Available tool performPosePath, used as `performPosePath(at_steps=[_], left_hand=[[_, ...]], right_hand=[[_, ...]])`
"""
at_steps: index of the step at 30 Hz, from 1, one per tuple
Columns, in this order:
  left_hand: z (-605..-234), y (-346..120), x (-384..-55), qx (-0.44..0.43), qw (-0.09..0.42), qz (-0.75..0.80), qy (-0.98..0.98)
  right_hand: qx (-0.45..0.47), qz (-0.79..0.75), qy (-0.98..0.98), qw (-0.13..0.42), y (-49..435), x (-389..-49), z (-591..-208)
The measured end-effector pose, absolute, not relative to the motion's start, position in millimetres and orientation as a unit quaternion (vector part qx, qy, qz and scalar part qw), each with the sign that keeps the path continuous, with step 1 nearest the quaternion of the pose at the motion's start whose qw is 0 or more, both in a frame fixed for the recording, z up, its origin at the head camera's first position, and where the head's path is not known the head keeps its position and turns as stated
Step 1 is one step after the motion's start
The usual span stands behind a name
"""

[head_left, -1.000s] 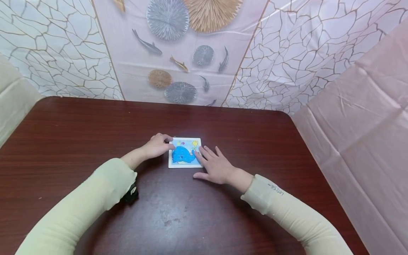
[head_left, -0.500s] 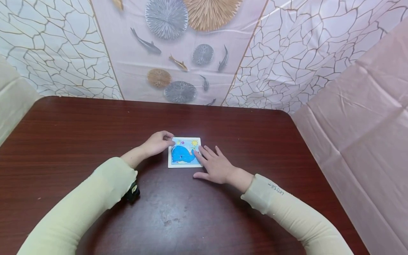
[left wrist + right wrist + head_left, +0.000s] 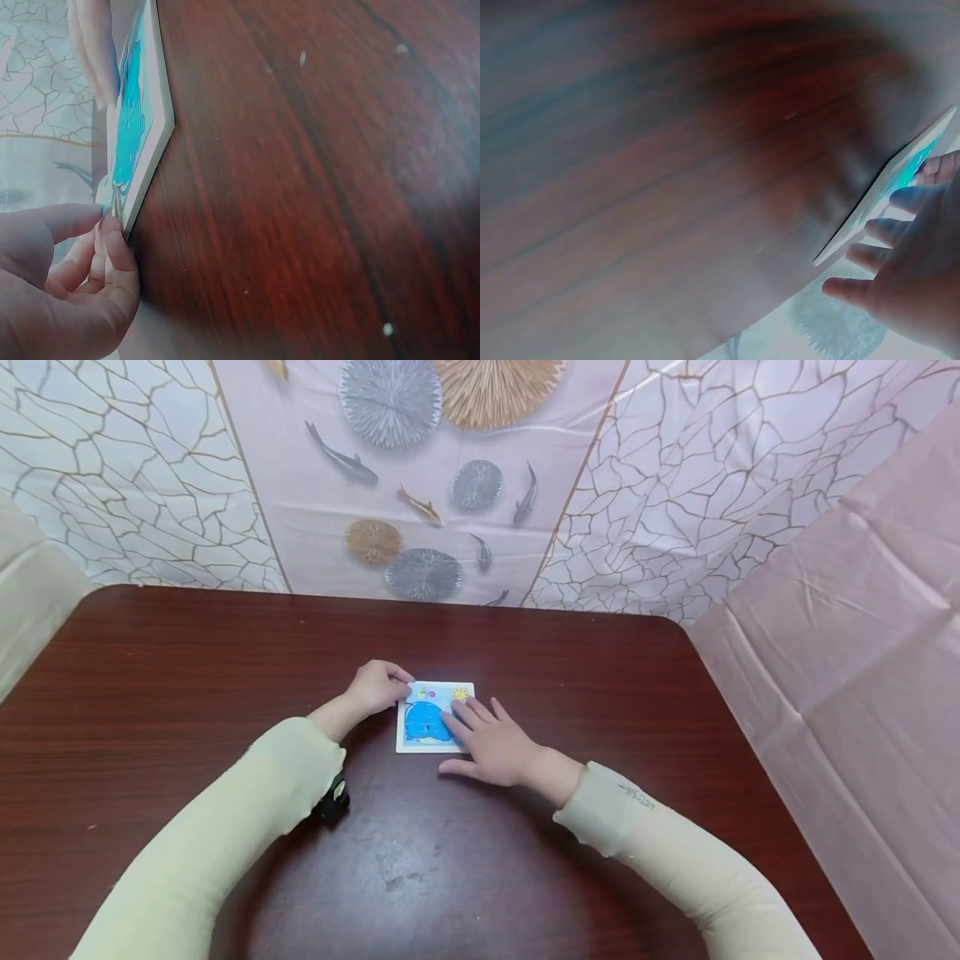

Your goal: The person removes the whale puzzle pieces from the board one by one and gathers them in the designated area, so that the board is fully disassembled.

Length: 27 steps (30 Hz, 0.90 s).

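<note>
A small square jigsaw puzzle (image 3: 426,720) with a white frame lies flat on the table; its picture shows a blue whale and a yellow sun. At its upper left corner my left hand (image 3: 378,687) pinches with thumb and index finger. The left wrist view shows those fingertips (image 3: 112,244) right at the corner of the puzzle (image 3: 133,120), covering what lies between them. My right hand (image 3: 495,747) spreads its straight fingers over the right side, hiding the whale's tail. In the right wrist view, the right hand's fingers (image 3: 847,291) extend over the puzzle's edge.
The dark red-brown wooden table (image 3: 225,643) reaches to a patterned cloth backdrop (image 3: 450,510) at the back. Pink cloth (image 3: 847,652) hangs along the right side. A small black device (image 3: 332,800) sits under the left sleeve.
My right hand has shifted left, further over the whale's tail. My left hand has moved slightly up and right at the corner. The puzzle stays nearly in place.
</note>
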<state>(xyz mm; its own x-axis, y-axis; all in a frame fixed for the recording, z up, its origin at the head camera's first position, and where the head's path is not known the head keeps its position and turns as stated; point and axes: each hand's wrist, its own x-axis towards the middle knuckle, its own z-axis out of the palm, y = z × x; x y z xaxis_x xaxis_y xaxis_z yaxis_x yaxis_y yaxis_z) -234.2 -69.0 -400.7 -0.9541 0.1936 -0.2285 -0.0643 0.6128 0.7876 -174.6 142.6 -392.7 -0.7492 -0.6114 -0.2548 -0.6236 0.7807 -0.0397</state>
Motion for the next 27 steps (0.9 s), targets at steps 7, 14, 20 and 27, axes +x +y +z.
performPosePath(at_steps=[7,14,20,27], left_hand=[[-401.1,-68.4,-234.3,0.040,0.147,0.432,0.889],[-400.2,-69.0,-233.5,0.041,0.136,0.432,0.891],[-402.0,-70.5,-233.8,0.041,0.129,0.438,0.889],[-404.3,-72.3,-235.7,0.016,0.140,0.465,0.874]], right_hand=[[-0.341,0.031,0.928,0.145,125.6,-176.9,-396.2],[-0.340,0.025,0.925,0.166,121.3,-177.3,-396.0],[-0.342,0.026,0.924,0.168,121.4,-178.5,-398.1],[-0.343,0.034,0.924,0.166,121.7,-180.1,-401.5]])
